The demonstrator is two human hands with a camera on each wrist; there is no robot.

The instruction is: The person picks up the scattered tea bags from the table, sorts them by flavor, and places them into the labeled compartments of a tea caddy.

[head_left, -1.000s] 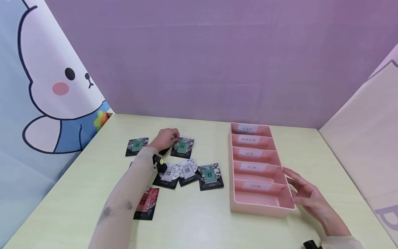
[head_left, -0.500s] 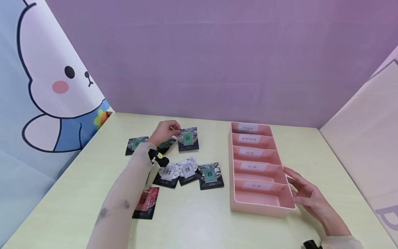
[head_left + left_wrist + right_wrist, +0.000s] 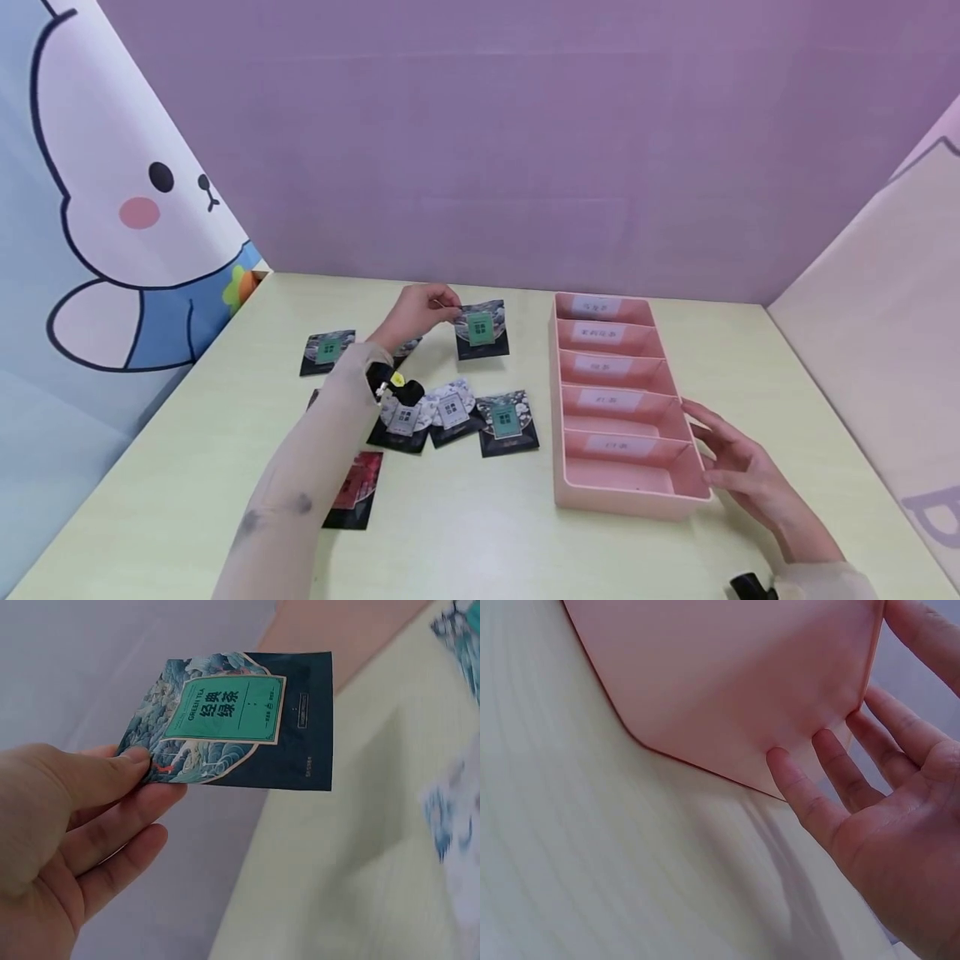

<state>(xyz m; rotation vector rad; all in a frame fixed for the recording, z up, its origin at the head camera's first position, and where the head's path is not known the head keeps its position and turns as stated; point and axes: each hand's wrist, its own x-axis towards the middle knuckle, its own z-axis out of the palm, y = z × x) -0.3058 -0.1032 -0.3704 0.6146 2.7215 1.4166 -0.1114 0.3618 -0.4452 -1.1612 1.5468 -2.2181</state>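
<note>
My left hand [image 3: 420,315] pinches a green tea bag sachet [image 3: 482,330] by one corner, between thumb and fingers. In the left wrist view the sachet [image 3: 232,720] shows a green label reading GREEN TEA, and a shadow falls on the table below it. The pink divided box [image 3: 632,504] stands to the right, its compartments bearing paper labels. At its right side my right hand [image 3: 750,479] rests its fingers against the wall. From the right wrist camera, the fingertips [image 3: 778,755] touch the box's outer wall [image 3: 727,682], with the fingers spread.
Two white-labelled sachets [image 3: 403,419] and a flowered green-labelled sachet [image 3: 507,423] lie left of the box. A red sachet [image 3: 352,500] lies nearer, partly behind the left sleeve. Another green-labelled sachet [image 3: 327,352] is at far left. A purple backdrop [image 3: 480,167] rises behind the table.
My left hand has lifted the green tea sachet off the table and carried it rightward, toward the box. My right hand stays at the box's side.
</note>
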